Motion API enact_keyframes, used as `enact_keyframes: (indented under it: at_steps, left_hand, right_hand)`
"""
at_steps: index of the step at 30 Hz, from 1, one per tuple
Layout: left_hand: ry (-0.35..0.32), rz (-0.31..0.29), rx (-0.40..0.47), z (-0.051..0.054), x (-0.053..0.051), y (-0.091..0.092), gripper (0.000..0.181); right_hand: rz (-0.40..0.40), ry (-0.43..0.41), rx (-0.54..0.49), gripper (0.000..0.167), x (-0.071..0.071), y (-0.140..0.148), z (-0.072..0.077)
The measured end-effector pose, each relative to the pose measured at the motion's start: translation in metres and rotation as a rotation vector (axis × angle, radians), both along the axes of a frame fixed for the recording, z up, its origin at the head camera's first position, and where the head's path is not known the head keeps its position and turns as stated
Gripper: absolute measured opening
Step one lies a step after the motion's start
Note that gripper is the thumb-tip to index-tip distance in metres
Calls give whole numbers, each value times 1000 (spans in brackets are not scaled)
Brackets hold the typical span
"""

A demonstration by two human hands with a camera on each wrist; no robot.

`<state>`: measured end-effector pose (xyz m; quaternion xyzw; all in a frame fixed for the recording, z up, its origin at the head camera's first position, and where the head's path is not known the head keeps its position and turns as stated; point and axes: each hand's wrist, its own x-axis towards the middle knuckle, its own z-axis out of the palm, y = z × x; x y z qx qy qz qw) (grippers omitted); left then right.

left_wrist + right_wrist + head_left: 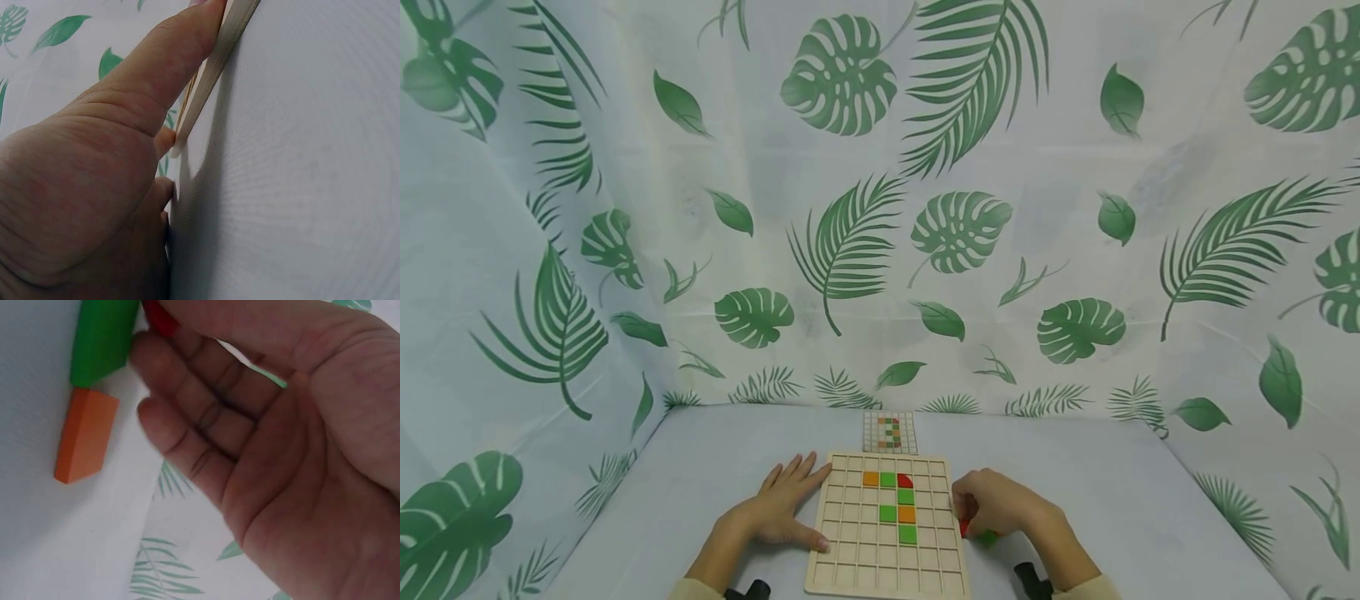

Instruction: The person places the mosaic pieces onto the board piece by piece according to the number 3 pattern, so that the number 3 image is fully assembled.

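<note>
A wooden grid board (850, 575) lies on the table, with several orange, green and red tiles set in its cells, among them an orange tile (870, 479) and a quarter-round red tile (905, 481). My left hand (775, 508) rests at the board's left edge, fingers spread, thumb touching the edge (212, 69). Right of the board, my right hand (1000, 504) pinches a red piece (161, 317) between thumb and fingers; most of it is hidden. Close to those fingertips are a green block (103, 344) and an orange block (84, 437) on the table.
A small card (871, 425) printed with a coloured grid pattern lies just behind the board. White cloth with green leaves (842, 75) hangs behind and at both sides of the white table (700, 467). Dark objects (1033, 579) show by both wrists.
</note>
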<state>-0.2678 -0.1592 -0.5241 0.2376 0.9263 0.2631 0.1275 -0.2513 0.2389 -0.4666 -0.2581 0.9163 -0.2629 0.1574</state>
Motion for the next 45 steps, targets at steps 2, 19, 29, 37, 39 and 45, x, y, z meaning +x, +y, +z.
enact_keyframes:
  at_steps: [2,19,29,37,39,45]
  left_hand:
    - [1,2,-2,0,0,0,125]
    - [2,6,-12,-1,-1,0,125]
    - [-2,3,-6,0,0,0,124]
    - [-2,4,-1,1,1,0,125]
    - [-2,6,-1,1,1,0,125]
    - [0,7,0,1,1,1,124]
  right_hand:
    - [4,-3,-51,22,-1,0,3]
    - [237,-104,-244,12,8,-61,-10]
    - [233,-60,-151,12,14,-69,-10]
    - [257,7,-115,21,20,-73,-7]
    - [254,31,-110,22,20,-72,-8]
    - [193,71,-94,20,13,-53,-2]
